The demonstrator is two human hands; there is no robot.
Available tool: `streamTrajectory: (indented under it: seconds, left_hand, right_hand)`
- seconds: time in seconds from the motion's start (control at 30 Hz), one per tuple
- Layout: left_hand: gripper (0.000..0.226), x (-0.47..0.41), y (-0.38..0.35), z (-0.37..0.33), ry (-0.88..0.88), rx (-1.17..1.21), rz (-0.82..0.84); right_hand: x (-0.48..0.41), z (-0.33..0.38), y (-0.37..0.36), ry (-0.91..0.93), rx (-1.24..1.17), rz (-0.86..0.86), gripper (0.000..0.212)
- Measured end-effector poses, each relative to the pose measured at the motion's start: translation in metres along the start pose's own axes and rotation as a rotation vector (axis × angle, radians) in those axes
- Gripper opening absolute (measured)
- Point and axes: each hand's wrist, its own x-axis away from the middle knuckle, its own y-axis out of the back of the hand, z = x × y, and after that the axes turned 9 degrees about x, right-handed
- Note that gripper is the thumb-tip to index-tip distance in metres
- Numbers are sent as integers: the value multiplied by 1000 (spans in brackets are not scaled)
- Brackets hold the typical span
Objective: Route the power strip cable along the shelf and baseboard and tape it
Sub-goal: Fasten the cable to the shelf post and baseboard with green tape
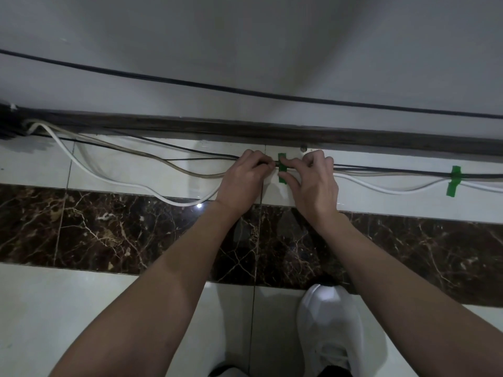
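**Both hands at green tape over floor cables**

White shoe [330, 330] nearest, on pale tile; dark marble band [109, 229] beyond. Left hand [242, 180]: fingers curled, pinching black cable [381, 168] just left of green tape strip [282, 170]. Right hand [313, 183]: fingers curled, index tip and thumb pinching that strip, which crosses the cable between both hands' fingertips. White cable [163, 198] and beige cable [190, 172] sag left of left fingers. Second tape strip [454, 183] well right of right fingers, across all three cables. Baseboard [353, 137] just beyond fingers; wall cable [217, 87] farthest.

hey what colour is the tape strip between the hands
Green. The tape strip across the cables shows best in the head view, between both hands.
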Motion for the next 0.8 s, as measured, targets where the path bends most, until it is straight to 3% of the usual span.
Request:
streamTrajectory:
  seconds: [0.2, 0.33, 0.5, 0.63, 0.8]
  left_hand:
    - [14, 0, 1, -1, -8, -20, 0]
    - [17, 1, 0, -2, -14, -17, -19]
    - [15, 1, -1, -4, -6, -21, -22]
    - [19, 1, -1, -4, -2, -8, -35]
    - [18, 0, -1, -2, -11, -4, -47]
  right_hand:
    - [4, -8, 0, 103, -9, -18, 43]
    - [4, -11, 8, 142, -63, 70, 52]
    - [-9, 0, 11, 28, -101, 89, 31]
    - [-1, -2, 7, 108, -5, 4, 34]
    - [-5, 6, 2, 21, -10, 39, 24]
